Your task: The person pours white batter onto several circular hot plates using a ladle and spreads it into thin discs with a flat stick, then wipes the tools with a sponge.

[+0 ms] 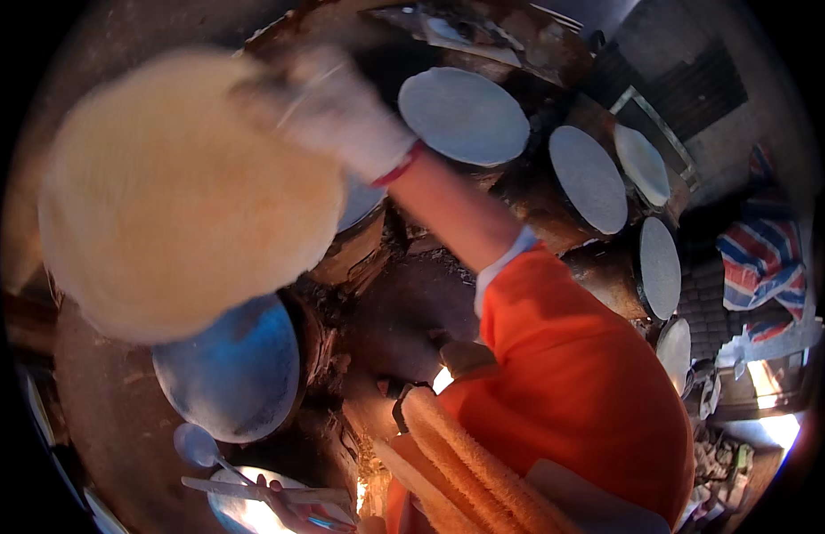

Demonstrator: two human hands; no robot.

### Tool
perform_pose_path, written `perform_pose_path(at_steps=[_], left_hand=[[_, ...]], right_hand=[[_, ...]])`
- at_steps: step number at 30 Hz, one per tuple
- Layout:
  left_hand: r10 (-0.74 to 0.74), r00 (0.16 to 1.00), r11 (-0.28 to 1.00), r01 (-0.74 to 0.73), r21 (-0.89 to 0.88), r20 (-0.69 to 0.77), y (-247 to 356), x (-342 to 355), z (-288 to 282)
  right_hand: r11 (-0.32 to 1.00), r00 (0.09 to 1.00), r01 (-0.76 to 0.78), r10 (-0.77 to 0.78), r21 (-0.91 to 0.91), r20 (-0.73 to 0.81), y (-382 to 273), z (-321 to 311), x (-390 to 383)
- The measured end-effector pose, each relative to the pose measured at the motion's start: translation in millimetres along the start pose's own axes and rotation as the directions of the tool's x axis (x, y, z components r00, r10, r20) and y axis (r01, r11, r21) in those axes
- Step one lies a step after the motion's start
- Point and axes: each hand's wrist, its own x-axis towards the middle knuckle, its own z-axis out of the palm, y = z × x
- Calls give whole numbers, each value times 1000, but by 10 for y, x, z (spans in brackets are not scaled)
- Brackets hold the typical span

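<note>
My right hand (332, 111), in a white glove and blurred by motion, grips the edge of a large, thin, round pancake (190, 196). The pancake hangs at the upper left and partly covers a round griddle (234, 374) with a bare, bluish-grey top. At the lower left, the fingers of my left hand (292, 512) are wrapped round a long-handled ladle (195, 444) and a flat wooden stick (252, 490). Behind them is a pale, brightly lit round surface (239, 511), mostly hidden. Something small and blue (328, 523) shows beside these fingers, too unclear to name.
Several round, pale-topped griddles curve across the far side and right, among them a far griddle (464, 117) and a right one (589, 180). A glow of fire (362, 489) shows low in the middle. A striped cloth or bag (764, 262) lies at the far right.
</note>
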Motion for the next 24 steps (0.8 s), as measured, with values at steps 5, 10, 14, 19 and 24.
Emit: perform_pose_path(at_steps=[5,10,14,19,24], left_hand=[[-4,993,999,0,36,118,-145,24,634],[-21,987,999,15,37,161,-594,-47,1375],[23,984,999,-27,22,179,-734,-228,1829],[26,984,999,-31,26,175,-956,-426,2267],[47,970,997,-31,-71,238,-1019,-535,2353]], right_hand=[[962,892,-145,229,232,-391,393,-1566,104],[782,580,-552,609,289,-541,1925,-2987,-524],[550,273,-712,789,436,-551,3326,-3488,-1330],[625,633,-754,612,-201,-474,3774,-3809,-1794],[278,958,-262,194,-924,-213,2629,-2847,-1581]])
